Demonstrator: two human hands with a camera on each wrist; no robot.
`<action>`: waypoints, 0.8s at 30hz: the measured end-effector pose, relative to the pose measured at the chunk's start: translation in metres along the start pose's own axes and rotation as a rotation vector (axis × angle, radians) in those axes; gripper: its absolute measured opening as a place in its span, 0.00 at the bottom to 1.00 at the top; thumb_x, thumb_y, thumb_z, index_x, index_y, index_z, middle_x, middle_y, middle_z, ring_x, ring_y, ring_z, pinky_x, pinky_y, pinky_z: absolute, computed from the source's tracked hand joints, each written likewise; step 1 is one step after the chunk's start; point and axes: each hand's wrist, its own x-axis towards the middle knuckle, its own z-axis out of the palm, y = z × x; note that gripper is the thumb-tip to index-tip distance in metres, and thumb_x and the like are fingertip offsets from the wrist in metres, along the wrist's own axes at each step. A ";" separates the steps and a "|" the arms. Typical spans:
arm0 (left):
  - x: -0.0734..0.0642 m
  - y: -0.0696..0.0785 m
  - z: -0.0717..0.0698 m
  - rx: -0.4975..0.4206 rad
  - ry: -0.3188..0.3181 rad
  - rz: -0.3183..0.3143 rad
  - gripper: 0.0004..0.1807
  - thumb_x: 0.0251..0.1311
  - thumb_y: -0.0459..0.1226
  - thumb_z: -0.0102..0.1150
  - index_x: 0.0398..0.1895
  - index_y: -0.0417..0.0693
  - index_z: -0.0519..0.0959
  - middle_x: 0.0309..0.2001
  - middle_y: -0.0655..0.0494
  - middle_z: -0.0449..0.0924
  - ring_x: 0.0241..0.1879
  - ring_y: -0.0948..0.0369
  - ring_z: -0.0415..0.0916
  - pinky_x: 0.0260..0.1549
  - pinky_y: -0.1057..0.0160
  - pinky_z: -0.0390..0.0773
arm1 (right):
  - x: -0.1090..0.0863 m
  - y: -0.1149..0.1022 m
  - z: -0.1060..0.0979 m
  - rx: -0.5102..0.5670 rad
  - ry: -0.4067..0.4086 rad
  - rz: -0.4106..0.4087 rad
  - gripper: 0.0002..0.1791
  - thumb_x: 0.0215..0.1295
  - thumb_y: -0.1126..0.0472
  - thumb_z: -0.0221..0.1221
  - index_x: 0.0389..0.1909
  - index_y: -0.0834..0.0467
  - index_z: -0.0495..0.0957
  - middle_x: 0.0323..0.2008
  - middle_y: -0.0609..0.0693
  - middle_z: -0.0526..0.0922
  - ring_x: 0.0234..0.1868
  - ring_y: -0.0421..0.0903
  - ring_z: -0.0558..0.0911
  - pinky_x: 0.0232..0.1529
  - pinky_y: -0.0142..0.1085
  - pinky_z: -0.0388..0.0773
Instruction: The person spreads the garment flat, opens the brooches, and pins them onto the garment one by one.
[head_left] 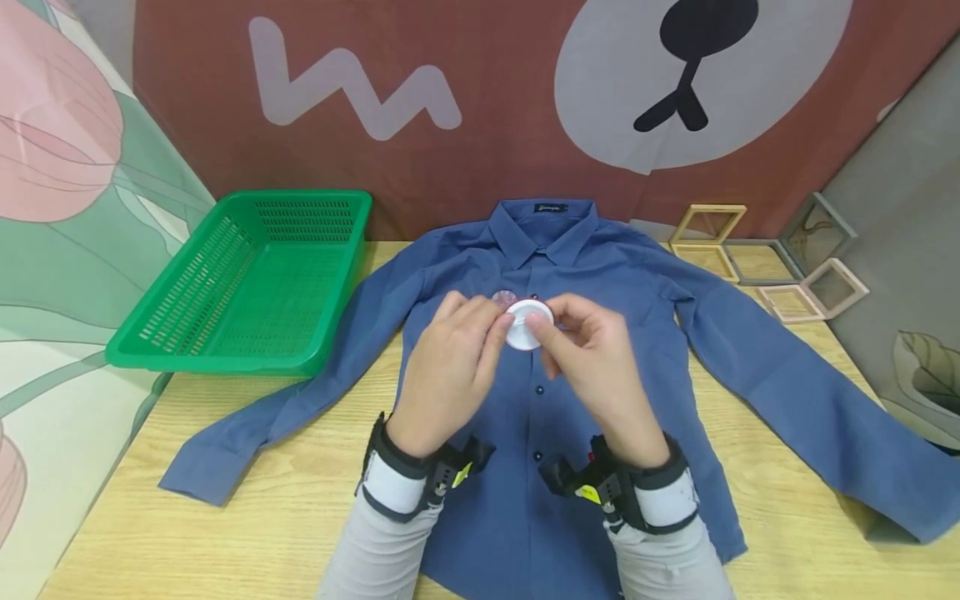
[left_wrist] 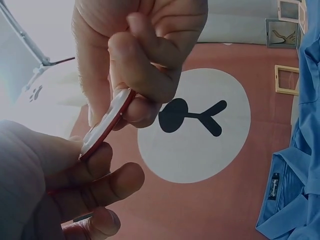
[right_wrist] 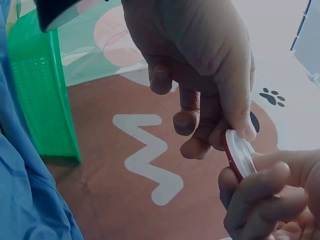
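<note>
A round pin-back badge (head_left: pixel 528 326), with a white back and red rim, is held over the front of a blue button-up shirt (head_left: pixel 480 433). My left hand (head_left: pixel 459 358) pinches its left edge between thumb and fingers. From the right, my right hand (head_left: pixel 596 354) grips it, thumb on the white back. The left wrist view shows the badge (left_wrist: pixel 107 122) edge-on between both hands; so does the right wrist view, where the badge (right_wrist: pixel 240 154) tilts. Just beyond my left fingers, a small pinkish disc (head_left: pixel 504 297) shows over the shirt, partly hidden.
A green basket (head_left: pixel 300 360) stands at the back left, beside the shirt's sleeve. Several small hinged frames (head_left: pixel 802 304) stand open at the back right. Behind the wooden table (head_left: pixel 277 517) hangs a brown cloth (head_left: pixel 480 83) with a bear face.
</note>
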 end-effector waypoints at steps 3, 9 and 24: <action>0.000 0.000 0.001 0.023 -0.007 0.005 0.15 0.75 0.40 0.48 0.50 0.43 0.83 0.39 0.53 0.85 0.33 0.58 0.68 0.29 0.65 0.70 | 0.000 0.001 0.001 0.035 -0.001 0.005 0.07 0.68 0.69 0.59 0.37 0.72 0.78 0.21 0.46 0.78 0.12 0.41 0.72 0.16 0.31 0.70; 0.000 0.001 0.003 0.043 -0.022 0.016 0.16 0.75 0.40 0.48 0.51 0.42 0.83 0.45 0.51 0.86 0.35 0.57 0.70 0.30 0.64 0.73 | 0.001 0.001 -0.002 0.018 0.007 0.007 0.06 0.67 0.71 0.60 0.37 0.73 0.79 0.21 0.45 0.78 0.12 0.41 0.73 0.16 0.31 0.73; 0.001 -0.011 0.001 -0.266 0.060 0.019 0.19 0.73 0.48 0.50 0.49 0.43 0.81 0.44 0.52 0.84 0.45 0.57 0.70 0.42 0.60 0.74 | 0.004 0.010 -0.011 0.220 -0.077 0.112 0.06 0.72 0.64 0.57 0.39 0.58 0.82 0.23 0.45 0.81 0.21 0.41 0.77 0.24 0.30 0.72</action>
